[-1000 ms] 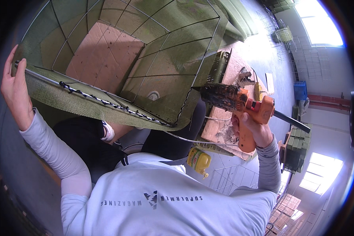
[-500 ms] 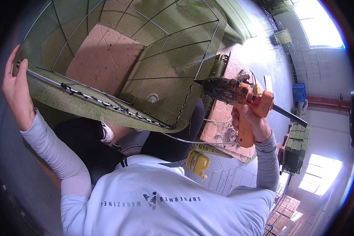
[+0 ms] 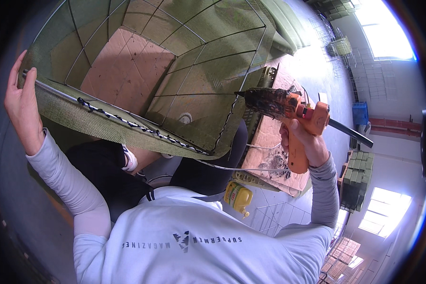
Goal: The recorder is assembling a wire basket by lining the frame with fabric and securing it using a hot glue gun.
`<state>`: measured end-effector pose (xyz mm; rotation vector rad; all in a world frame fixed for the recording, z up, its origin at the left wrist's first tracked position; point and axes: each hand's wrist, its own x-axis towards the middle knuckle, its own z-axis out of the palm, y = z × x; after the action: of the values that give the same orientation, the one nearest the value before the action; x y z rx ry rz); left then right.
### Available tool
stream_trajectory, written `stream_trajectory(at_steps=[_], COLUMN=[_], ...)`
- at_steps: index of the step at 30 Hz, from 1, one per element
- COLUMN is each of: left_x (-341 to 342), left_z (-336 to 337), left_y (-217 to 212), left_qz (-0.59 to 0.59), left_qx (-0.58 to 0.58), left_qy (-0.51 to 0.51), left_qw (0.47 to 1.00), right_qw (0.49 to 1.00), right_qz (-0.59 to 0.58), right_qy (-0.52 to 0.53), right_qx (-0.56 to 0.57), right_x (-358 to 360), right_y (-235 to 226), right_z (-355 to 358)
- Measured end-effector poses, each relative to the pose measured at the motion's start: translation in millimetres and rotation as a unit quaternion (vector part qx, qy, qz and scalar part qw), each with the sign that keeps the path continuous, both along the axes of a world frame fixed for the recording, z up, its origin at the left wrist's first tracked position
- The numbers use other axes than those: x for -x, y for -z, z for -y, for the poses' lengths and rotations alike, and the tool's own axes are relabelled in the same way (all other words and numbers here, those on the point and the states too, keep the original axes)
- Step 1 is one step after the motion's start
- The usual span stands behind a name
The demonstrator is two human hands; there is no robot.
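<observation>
A large wire-frame basket lined with green mesh lies tilted across my lap, a brown cardboard panel at its bottom. A black-and-white cord is laced along its near rim. My left hand grips the rim's left corner. My right hand holds an orange pistol-grip tool by its handle. The tool's dirty dark nose sits at the basket's right edge, and a black hose runs from its back.
A cardboard-covered bench stands under the tool. A yellow bottle sits on the floor by my right knee. Stacked green blocks, a blue crate and wire frames are farther right.
The orange tool has risen a little and its nose has shifted slightly toward the basket's right rim. My left hand has stayed on the rim.
</observation>
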<state>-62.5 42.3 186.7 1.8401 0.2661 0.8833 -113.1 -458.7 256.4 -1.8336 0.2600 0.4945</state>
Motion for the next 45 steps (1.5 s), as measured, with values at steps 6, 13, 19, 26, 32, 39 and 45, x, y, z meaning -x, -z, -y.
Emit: stream_trajectory(at_steps=[6,13,19,26,32,39,45], left_x=[-0.4,1.7,-0.3,1.0,0.7,0.6,1.2], left_z=[-3.1,0.8,-0.9,-3.7,-1.9,-2.6,-5.5], left_y=[2.4,-0.1,3.7,3.2,2.9,3.1,5.6], left_qz=[0.006,-0.013,-0.001,-0.009,-0.003,-0.005,0.002], left_qx=[0.001,-0.027,-0.004,-0.023,-0.017,-0.033,-0.022], left_qy=[0.004,-0.025,-0.012,-0.023,-0.021,-0.03,-0.02], left_qw=[1.0,0.999,1.0,0.999,1.0,0.999,1.0], right_qw=[0.999,0.999,1.0,1.0,1.0,0.999,0.999], right_qz=[0.002,-0.017,-0.008,-0.01,0.013,0.036,0.02], right_qy=[-0.03,-0.026,0.0,-0.011,-0.002,-0.012,0.007], right_qx=[0.042,0.043,-0.022,-0.019,-0.003,-0.018,-0.026], right_x=[-6.3,-5.0,4.2,1.5,-0.1,-3.8,-4.7], right_y=[-7.5,-16.0,-5.9,-4.7,-1.5,-0.6,2.9], right_z=[-7.2,-7.6,-1.1,3.8,7.1,2.9,3.7])
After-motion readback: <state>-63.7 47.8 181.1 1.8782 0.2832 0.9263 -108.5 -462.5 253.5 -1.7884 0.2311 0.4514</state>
